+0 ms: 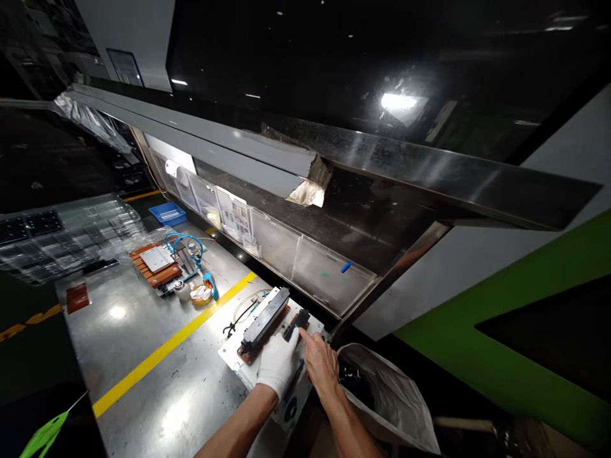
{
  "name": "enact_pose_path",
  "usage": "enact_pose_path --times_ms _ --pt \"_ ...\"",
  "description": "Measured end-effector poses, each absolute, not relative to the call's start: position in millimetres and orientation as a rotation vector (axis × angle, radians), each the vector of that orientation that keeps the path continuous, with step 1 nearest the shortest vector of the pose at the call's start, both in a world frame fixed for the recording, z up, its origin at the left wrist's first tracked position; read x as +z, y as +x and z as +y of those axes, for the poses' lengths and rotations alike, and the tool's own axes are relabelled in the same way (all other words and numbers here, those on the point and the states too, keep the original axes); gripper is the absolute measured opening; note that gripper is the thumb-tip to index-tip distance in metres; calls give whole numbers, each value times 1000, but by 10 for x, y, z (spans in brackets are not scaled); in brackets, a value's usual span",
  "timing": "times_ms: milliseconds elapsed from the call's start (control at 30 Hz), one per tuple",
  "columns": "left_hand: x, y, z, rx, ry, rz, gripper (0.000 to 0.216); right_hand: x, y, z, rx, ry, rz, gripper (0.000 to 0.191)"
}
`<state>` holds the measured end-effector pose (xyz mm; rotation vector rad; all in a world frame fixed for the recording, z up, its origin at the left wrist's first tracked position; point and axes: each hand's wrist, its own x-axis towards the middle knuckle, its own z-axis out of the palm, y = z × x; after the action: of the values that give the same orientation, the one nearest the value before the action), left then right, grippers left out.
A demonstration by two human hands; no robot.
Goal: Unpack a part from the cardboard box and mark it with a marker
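Note:
My left hand [278,361], in a white glove, rests flat on a white fixture plate [229,352] beside a long black module [265,320] that lies on a brown board. My bare right hand [321,364] points its index finger onto a small black part [296,325] at the plate's right side. Neither hand grips anything that I can see. Thin black and yellow wires [243,310] trail off the module's left end.
A steel table [143,331] with a yellow stripe [172,343] carries a second brown fixture with a blue hose [165,262] and a tape roll [201,292]. Clear trays [62,235] lie at left, a blue bin [167,214] behind. A plastic-lined bin [382,394] stands at right.

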<state>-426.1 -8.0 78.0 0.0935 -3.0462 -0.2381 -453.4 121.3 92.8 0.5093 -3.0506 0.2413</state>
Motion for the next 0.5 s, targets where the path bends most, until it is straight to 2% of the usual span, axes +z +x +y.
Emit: enact_pose_path --times_ms 133,267,400,500 --pt "742 -4229 -106 -387 119 -2987 61 866 -4476 1203 306 399 -2998 52" --pt "415 -3924 -308 -636 3 -2678 61 723 -4205 1237 559 336 -2913 52" --pt "15 -3553 -532 -559 -123 -2544 41 678 -3868 1205 629 520 -2959 49" --pt "-77 -3496 -580 -519 -202 -2557 39 738 -3756 1119 530 562 -3057 49"
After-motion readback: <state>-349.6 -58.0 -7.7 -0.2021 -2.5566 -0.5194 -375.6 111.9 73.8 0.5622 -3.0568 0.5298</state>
